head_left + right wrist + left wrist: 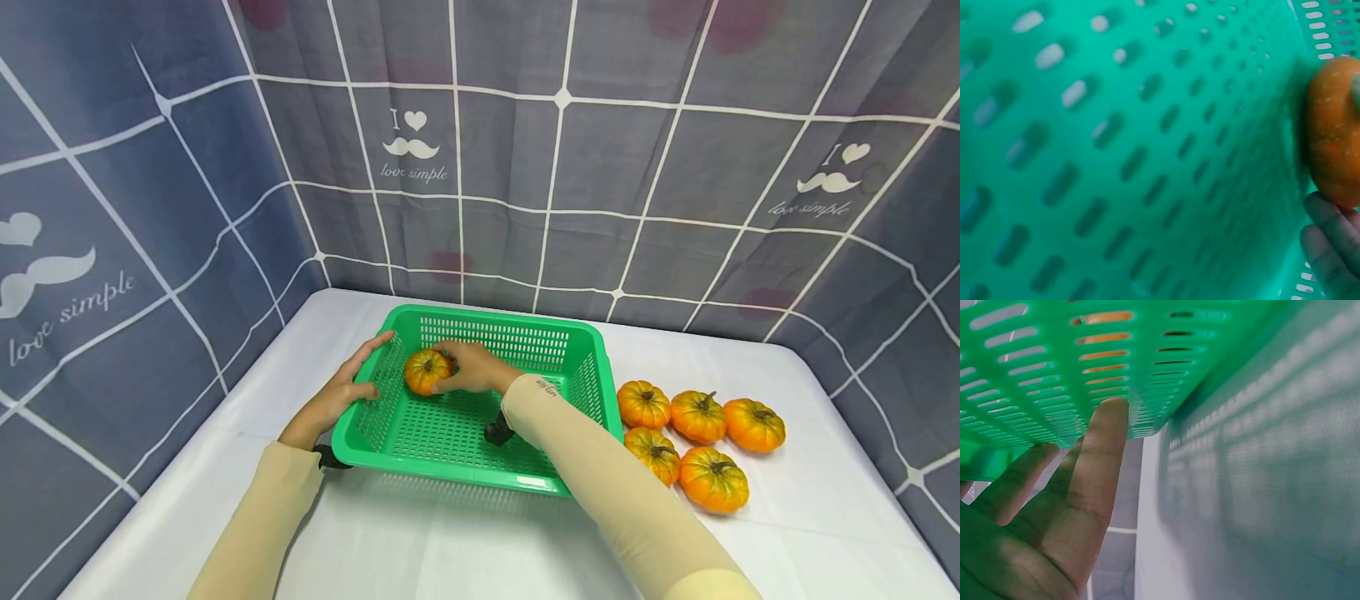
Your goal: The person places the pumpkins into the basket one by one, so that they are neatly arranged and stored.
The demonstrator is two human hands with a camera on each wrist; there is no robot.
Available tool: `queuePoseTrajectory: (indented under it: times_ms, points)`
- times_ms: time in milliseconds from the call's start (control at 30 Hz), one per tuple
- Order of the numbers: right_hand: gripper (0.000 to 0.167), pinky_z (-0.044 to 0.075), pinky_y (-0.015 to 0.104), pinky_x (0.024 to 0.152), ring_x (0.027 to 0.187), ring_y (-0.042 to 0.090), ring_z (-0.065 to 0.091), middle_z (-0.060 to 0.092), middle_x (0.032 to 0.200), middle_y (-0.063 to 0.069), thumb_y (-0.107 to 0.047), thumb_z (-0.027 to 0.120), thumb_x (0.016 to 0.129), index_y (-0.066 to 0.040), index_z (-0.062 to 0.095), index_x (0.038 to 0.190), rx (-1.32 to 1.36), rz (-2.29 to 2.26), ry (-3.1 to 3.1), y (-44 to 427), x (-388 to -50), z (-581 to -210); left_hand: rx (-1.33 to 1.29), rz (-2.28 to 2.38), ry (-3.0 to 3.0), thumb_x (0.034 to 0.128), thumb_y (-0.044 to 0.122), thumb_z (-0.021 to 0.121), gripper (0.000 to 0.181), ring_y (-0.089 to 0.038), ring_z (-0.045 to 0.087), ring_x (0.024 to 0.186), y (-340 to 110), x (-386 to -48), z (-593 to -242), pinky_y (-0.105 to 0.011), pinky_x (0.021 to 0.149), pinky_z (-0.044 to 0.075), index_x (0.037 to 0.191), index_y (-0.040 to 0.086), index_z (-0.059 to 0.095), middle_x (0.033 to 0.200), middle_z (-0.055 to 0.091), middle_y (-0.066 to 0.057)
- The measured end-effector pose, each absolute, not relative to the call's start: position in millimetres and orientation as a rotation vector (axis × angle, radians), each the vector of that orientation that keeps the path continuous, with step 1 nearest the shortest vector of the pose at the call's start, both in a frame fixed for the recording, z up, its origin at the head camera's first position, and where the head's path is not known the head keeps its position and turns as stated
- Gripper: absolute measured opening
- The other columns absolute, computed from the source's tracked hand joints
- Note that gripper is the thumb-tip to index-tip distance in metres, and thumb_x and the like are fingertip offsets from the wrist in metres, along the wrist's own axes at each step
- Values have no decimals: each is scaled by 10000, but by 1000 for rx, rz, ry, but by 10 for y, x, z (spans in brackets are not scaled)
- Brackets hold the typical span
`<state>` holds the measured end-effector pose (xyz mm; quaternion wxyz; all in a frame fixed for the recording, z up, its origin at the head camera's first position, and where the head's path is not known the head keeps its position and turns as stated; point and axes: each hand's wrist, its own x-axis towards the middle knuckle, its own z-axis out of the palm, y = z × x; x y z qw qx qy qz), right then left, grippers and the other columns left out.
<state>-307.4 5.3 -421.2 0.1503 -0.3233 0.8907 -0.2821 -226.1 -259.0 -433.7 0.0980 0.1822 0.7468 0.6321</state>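
Note:
A small orange pumpkin (424, 372) with greenish-yellow streaks is inside the green plastic basket (465, 473), near its left end. My right hand (476, 368) reaches into the basket and holds this pumpkin between thumb and fingers. In the right wrist view the pumpkin (1335, 134) shows at the right edge, fingertips against its lower side. The left hand (337, 402) grips the basket's left rim, thumb over the inner side and fingers along the outside. Seen from the left wrist, fingers (1094, 469) touch the slotted outer wall (1054, 387).
Several more orange pumpkins (714, 480) sit close together on the white-covered table (480, 542), right of the basket. Grey curtains (510, 158) with white lines and printed words stand behind the table and at both sides.

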Motion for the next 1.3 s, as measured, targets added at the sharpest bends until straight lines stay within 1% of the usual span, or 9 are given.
queuePoseTrajectory:
  times_ms: [233,433,600,767,967,1167,1300]
  points:
    - [742,523,478,1090,1315,371,617,630,1454,211,-324,819,975,-67,479,1582,-867,-865,2581,32,-3040,-4249,535,1865,2214,828,-73,522,1010,-472,490,1287,-2590,-2258,-4330,-368,791,593,1743,105,134,1777,66,-277]
    - [729,497,511,1119,1357,386,590,618,1484,211,-334,791,997,-78,467,1598,-848,-836,2614,39,-3042,-4264,530,1876,2192,828,-72,518,1008,-451,519,1257,-2590,-2254,-4330,-376,780,605,1740,106,127,1762,93,-305]
    - [767,495,514,1122,1354,392,598,612,1492,227,-330,800,988,-66,446,1614,-853,-840,2603,55,-3044,-4230,533,1877,2196,826,-69,517,1007,-474,497,1278,-2588,-2256,-4330,-370,782,603,1738,100,126,1765,84,-300]
    - [781,511,489,1106,1347,380,615,596,1507,247,-275,814,972,-46,438,1618,-835,-908,2529,102,-3066,-4158,530,1874,2206,829,-66,518,1003,-495,487,1285,-2583,-2248,-4319,-367,778,602,1738,98,127,1771,68,-293]
    - [737,506,501,1102,1401,370,555,580,1517,231,-222,806,980,-60,468,1614,-781,-945,2433,169,-3112,-4058,527,1873,2219,826,-76,516,1009,-508,472,1302,-2576,-2249,-4314,-360,777,596,1742,96,129,1777,56,-283]
    - [679,509,506,1099,1418,361,543,583,1522,214,-208,796,990,-77,512,1593,-734,-983,2366,241,-3126,-3941,526,1855,2248,828,-68,517,1005,-522,447,1324,-2582,-2246,-4318,-352,792,584,1743,95,135,1781,52,-270]
    - [638,505,485,1109,1414,354,556,594,1520,207,-191,784,994,-46,544,1568,-790,-969,2348,283,-3123,-3839,527,1854,2256,825,-65,519,1006,-519,431,1341,-2584,-2248,-4318,-344,806,575,1743,97,142,1786,45,-257]
